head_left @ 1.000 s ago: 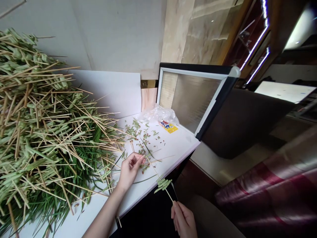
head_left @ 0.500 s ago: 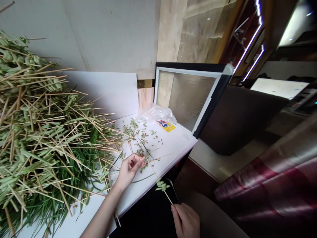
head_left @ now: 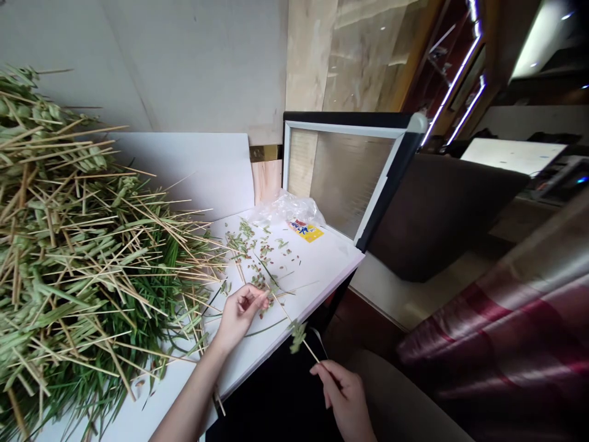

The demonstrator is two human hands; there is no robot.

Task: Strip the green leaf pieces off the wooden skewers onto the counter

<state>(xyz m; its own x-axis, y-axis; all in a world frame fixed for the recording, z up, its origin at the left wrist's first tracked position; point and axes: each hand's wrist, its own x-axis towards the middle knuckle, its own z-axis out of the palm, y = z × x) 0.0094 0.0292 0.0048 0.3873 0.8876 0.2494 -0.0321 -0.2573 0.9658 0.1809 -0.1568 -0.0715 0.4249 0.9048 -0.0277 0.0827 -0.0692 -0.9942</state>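
Observation:
A thin wooden skewer [head_left: 281,309] stretches slantwise between my two hands over the table's front edge. Small green folded pieces [head_left: 298,337], blurred and perhaps leaf knots, are threaded on it nearer my right hand. My left hand [head_left: 243,310] is closed, with thumb and fingertips pinching at the skewer's far end; a bit of green shows there. My right hand [head_left: 344,393] grips the near end between thumb and fingers. Under and beyond my left hand, loose green and reddish-brown bits [head_left: 262,250] are scattered on the white tabletop [head_left: 317,270].
A tall heap of skewers with green pieces [head_left: 83,233] fills the left side, long green leaves among them. A clear plastic bag [head_left: 289,209] with a yellow label [head_left: 306,230] lies at the back. A framed panel [head_left: 350,178] stands at the table's right end; shiny cloth [head_left: 515,319] hangs right.
My right hand has moved slightly up and turned, its fingers shifting on the skewer. The green pieces on it have turned and now look blurred. My left hand stays nearly in place.

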